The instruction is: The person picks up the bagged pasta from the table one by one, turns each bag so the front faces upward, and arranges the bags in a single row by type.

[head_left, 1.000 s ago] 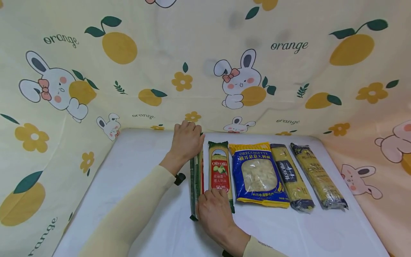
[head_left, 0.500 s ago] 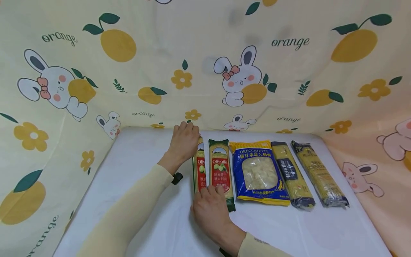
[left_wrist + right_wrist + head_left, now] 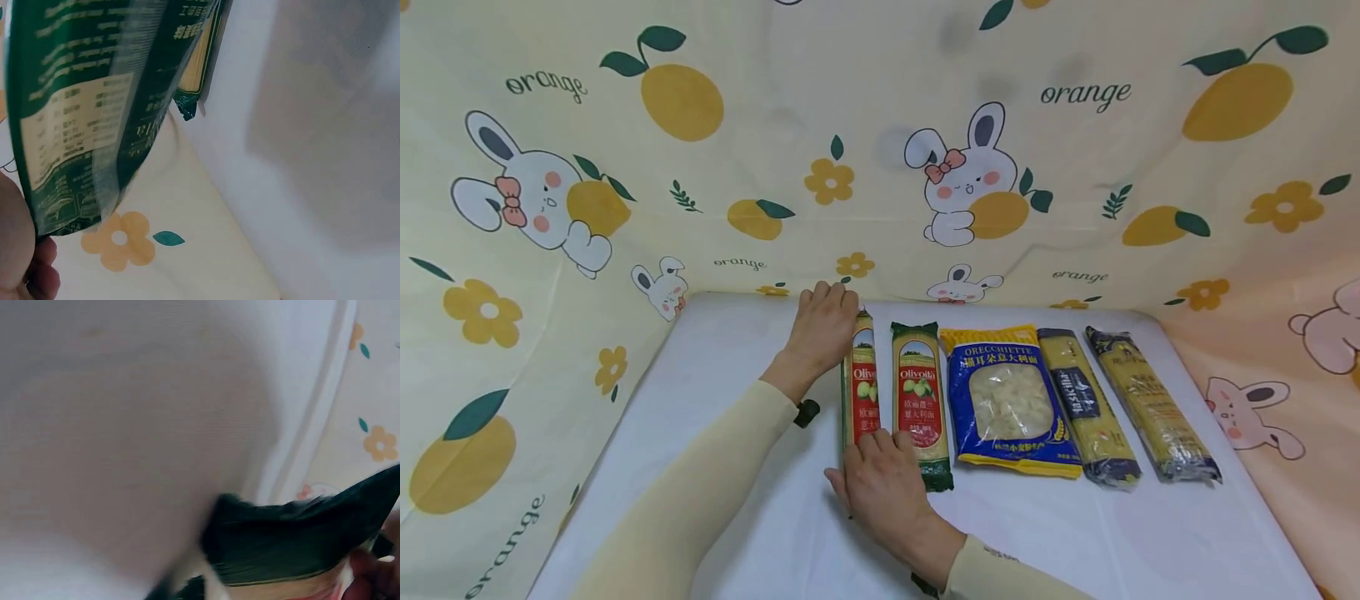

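In the head view, a green-and-red Olivoilà pasta packet (image 3: 863, 383) stands lengthwise between my hands. My left hand (image 3: 824, 325) grips its far end, and the left wrist view shows the green printed back (image 3: 81, 119) of the packet tilted up off the white surface. My right hand (image 3: 887, 483) holds the near end, covering it; in the right wrist view the dark green end (image 3: 281, 540) shows beside the fingers (image 3: 369, 575). Just right of it lies a second Olivoilà pasta packet (image 3: 917, 392), flat and face up.
Rightward on the white table (image 3: 760, 533) lie a blue-and-yellow orecchiette bag (image 3: 1011, 400), a slim pasta packet with a dark label (image 3: 1086, 408), and another slim pasta packet (image 3: 1153, 404). A patterned cloth (image 3: 880, 167) rises behind and at both sides.
The held packet has turned from its green side to show its red front, and shifted slightly left. Both hands moved left with it. The other packets stay in place.
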Tool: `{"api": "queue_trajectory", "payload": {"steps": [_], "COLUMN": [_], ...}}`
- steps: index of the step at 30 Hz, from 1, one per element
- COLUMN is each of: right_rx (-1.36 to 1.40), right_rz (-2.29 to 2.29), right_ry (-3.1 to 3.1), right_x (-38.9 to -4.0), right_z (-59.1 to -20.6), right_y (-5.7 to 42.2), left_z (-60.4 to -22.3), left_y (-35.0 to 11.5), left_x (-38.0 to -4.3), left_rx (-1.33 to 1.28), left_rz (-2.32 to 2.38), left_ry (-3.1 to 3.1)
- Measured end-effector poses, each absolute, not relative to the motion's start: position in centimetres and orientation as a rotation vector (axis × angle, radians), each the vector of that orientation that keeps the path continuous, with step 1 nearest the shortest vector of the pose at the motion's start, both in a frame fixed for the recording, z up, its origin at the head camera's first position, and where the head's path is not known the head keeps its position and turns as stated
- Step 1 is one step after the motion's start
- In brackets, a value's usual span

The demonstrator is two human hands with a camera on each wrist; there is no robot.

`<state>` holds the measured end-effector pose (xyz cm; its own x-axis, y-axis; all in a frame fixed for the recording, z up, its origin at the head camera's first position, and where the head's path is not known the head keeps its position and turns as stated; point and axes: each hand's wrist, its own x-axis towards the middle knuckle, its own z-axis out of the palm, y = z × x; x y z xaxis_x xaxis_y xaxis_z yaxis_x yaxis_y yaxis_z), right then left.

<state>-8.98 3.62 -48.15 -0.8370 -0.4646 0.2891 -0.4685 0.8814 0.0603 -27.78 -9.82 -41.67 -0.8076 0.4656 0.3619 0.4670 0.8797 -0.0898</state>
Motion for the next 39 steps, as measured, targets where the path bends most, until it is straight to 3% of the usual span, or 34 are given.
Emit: {"api": "queue_trajectory", "payload": {"steps": [5,14,21,39], "right_rx": [0.726,0.430,0.508,0.487], "right_rz": [0.143,0.355,0.400,0.699], "right_ry": [-2.715,-2.914,-3.033,-3.065], "right_x": [-9.4,-10.8,-11.2,-11.2], "right_z": [-49.2,-50.3,-50.2,-50.0], "right_y": [4.4,6.7,6.1,4.9], "left_z": [-42.0,-43.0,-43.7,-44.3], "left_y": [-11.0,-14.6,-15.2,-14.0], "left_x": [-28.0,-28.0,-27.9,-27.2], "left_rx": [-0.723,-0.737,-0.772,-0.633], "left_rz": [-0.035,-0.320,-0.426,-0.116], "left_ry": [-2.690,-2.734,-2.710,-2.592]}}
